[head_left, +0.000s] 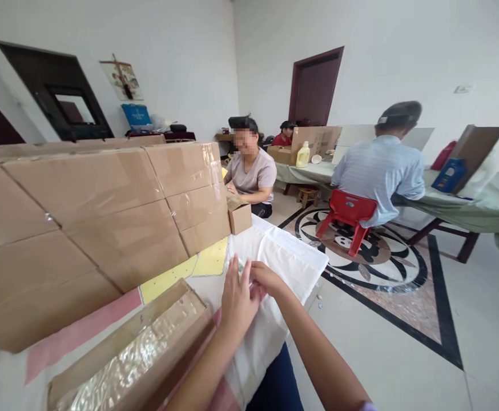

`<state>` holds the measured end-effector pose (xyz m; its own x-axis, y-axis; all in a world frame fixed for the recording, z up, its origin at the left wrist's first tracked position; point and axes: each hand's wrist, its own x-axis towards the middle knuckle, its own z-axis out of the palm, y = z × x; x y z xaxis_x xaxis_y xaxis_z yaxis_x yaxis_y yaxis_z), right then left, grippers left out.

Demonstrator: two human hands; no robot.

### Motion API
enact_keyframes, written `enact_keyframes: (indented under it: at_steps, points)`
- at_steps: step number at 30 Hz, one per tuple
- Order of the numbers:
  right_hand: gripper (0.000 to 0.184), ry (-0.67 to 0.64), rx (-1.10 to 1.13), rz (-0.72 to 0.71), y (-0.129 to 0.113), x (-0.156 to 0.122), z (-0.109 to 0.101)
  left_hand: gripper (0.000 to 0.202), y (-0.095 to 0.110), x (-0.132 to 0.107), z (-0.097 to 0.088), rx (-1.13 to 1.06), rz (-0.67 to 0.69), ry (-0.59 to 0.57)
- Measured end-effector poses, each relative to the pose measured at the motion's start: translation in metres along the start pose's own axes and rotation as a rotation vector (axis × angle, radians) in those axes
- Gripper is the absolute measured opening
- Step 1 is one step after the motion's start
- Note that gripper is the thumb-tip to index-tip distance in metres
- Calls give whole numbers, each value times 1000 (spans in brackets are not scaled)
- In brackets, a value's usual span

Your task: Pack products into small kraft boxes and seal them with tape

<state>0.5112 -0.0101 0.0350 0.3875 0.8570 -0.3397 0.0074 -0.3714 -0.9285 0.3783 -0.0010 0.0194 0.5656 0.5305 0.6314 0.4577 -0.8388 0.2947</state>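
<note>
My left hand point(235, 302) and my right hand point(269, 278) meet over the edge of the cloth-covered table point(294, 254). Two fingers of the left hand point upward, while its thumb side presses in towards the right hand. The right hand's fingers curl inward against the left. A small pale bit point(241, 266) shows between them, too small and too covered to name. Just left of my hands lies a long, narrow cardboard box point(147, 348) with shiny clear tape along it.
A wall of taped cardboard boxes point(116, 200) stands along the table's far left side, ending near a small carton point(240, 218). One person point(253, 171) sits across; another point(382, 171) sits on a red chair point(350, 208). Small pale scraps point(320, 305) lie on the floor.
</note>
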Motion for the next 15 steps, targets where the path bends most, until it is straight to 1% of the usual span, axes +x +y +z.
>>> enact_keyframes:
  at_steps: [2, 3, 4, 6, 8, 10, 13, 15]
  points:
    - [11, 9, 42, -22, 0, 2, 0, 84, -14, 19, 26, -84, -157, -12]
    - [12, 16, 62, -36, 0, 4, 0, 85, -20, 25, 36, -122, -210, -27]
    - [13, 22, 72, -46, 0, 4, 0, 85, -26, 29, 45, -155, -242, -40]
    - [14, 27, 77, -56, 1, 6, -2, 83, -36, 32, 57, -211, -256, -52]
    - [18, 29, 72, -60, 2, 6, -3, 84, -43, 30, 61, -264, -225, -56]
    - [23, 38, 66, -59, 3, 7, -4, 87, -48, 27, 60, -325, -211, -56]
    - [28, 63, 63, -59, 5, 6, -1, 87, -51, 23, 57, -394, -256, -46]
    - [28, 108, 58, -68, 7, 4, 2, 86, -50, 21, 56, -401, -289, -49]
